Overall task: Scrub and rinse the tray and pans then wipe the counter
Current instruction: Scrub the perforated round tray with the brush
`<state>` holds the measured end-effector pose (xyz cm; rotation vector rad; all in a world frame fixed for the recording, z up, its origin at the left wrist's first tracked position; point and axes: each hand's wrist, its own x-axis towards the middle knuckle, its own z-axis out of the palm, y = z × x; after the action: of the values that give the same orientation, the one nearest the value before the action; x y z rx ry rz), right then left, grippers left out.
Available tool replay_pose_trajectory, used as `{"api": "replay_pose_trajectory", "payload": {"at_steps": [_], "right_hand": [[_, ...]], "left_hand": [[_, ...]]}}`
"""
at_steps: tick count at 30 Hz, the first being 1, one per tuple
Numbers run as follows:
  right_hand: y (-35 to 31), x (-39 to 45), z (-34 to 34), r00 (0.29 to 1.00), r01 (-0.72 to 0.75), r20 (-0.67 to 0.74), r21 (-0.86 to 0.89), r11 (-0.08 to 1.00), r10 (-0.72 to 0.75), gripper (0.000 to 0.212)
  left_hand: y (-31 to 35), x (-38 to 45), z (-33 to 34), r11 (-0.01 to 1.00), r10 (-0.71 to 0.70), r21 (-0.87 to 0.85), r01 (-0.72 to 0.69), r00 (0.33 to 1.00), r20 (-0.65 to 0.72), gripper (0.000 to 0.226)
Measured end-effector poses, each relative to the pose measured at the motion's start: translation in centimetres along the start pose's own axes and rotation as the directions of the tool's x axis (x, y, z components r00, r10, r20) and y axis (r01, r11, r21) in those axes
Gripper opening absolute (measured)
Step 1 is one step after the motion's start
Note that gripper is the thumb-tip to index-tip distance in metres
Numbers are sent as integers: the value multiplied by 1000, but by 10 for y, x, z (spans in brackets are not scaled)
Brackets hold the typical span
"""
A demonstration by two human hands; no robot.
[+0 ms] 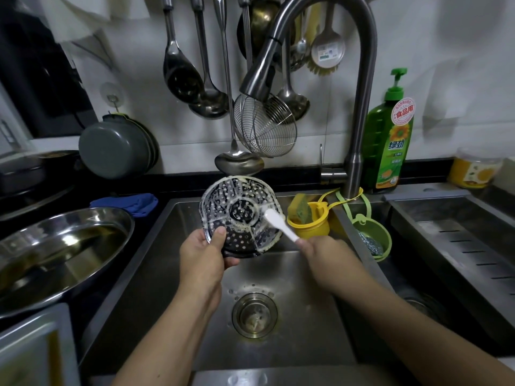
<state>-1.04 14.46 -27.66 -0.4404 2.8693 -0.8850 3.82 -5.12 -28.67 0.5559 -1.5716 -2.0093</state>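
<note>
Soapy round perforated dark metal tray [242, 215] is getting scrubbed over the steel sink [156, 246].
We are pinching its lower rim in our left hand [204, 250], thumb on the face, fingers curled behind; our right hand [320, 250] is gripping a white plastic brush [278, 222], its head beyond the fingertips, touching the tray. We should be working along the foamy ribs while tilting the tray.

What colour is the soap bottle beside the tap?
Green, with a green pump; the soap bottle shows in the head view.

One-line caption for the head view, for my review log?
Left hand holds a round perforated metal tray over the steel sink while right hand scrubs it with a white brush.
</note>
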Motion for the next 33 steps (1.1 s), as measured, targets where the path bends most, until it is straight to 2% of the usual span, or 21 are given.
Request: {"api": "replay_pose_trajectory", "payload": {"at_steps": [1,4,5,9,13,15,17,19,23,28,33], "right_hand": [[1,1,-1,1000,4,-21,1,1000,-4,45],[-4,-12,11,982,120,155,-59,991,-109,44],[-6,-13,12,981,121,160,-75,990,-108,43],[2,1,-4,1000,-18,-12,8,1000,18,43],[-8,-12,13,976,118,188,-43,992,-108,42],[-4,-6,8,990,92,110,-20,996,-89,44],[4,3,-2,998,33,-50,66,997,-29,45],[11,5,-5,989,50,-144,141,989,-29,46],[11,4,-2,979,92,-199,197,976,-53,48],[13,5,-4,974,118,-214,231,966,-68,47],[14,7,4,978,142,-186,237,961,-98,47]], "left_hand": [[0,-1,0,1000,-5,-5,5,1000,3,9],[0,-1,0,1000,-17,-8,17,1000,-1,11],[1,-1,0,1000,-21,-14,21,1000,-3,11],[2,-2,0,994,-64,-83,65,998,10,12],[2,-2,1,980,-131,-147,135,991,36,9],[3,-3,1,956,-166,-233,177,984,66,13],[6,-2,0,913,-197,-346,217,976,92,29],[9,-1,0,865,-236,-427,263,965,117,41],[12,-1,-1,834,-231,-464,298,953,197,50],[12,-3,0,802,-288,-454,388,917,276,39],[14,1,-3,719,-307,-577,388,921,238,48]]}}
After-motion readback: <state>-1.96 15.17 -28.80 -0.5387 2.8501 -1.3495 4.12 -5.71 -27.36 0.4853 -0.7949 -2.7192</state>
